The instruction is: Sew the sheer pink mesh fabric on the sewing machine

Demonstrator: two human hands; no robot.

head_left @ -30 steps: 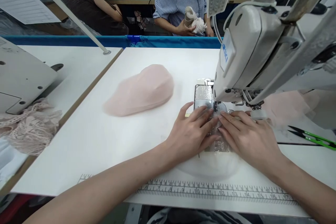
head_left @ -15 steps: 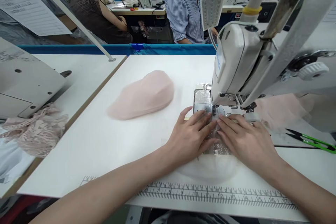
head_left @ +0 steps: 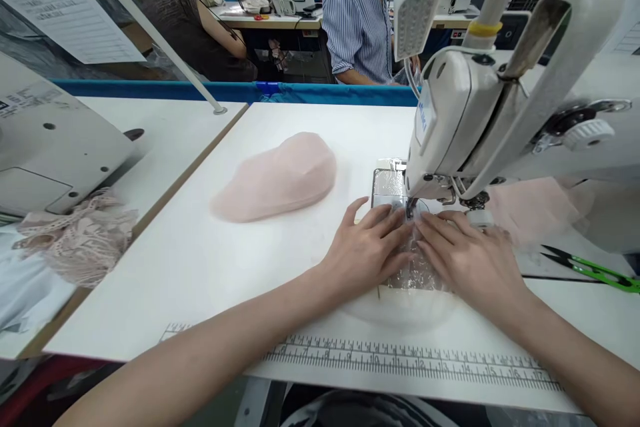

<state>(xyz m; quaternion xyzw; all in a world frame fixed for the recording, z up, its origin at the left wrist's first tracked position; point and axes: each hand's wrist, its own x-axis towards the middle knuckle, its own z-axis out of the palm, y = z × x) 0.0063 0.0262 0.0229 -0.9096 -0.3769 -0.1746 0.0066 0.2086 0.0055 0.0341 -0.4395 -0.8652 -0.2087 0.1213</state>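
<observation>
My left hand [head_left: 371, 240] lies flat just left of the needle area of a white sewing machine [head_left: 445, 120], fingers stretched and somewhat spread. Opposite it, my right hand [head_left: 467, 257] rests flat with its fingers extended toward the presser foot [head_left: 411, 207]. Both sets of fingertips press down close to the foot. A thin, sheer, nearly colourless piece of fabric [head_left: 400, 313] shows faintly below the hands; its part under the fingers is hard to make out. Shiny clear film [head_left: 417, 273] covers the machine bed between the hands.
A pale pink fabric piece [head_left: 280, 177] lies on the white table to the left. More pink fabric [head_left: 535, 210] and green thread snips [head_left: 593, 269] are at the right. A printed ruler [head_left: 400, 360] runs along the front edge. Bundled lace [head_left: 85, 237] sits far left. Two people work beyond the blue edge [head_left: 340, 93].
The camera view has shifted slightly, so the table and machine appear a little displaced. Both hands stay beside the presser foot, with hardly any visible movement of their own.
</observation>
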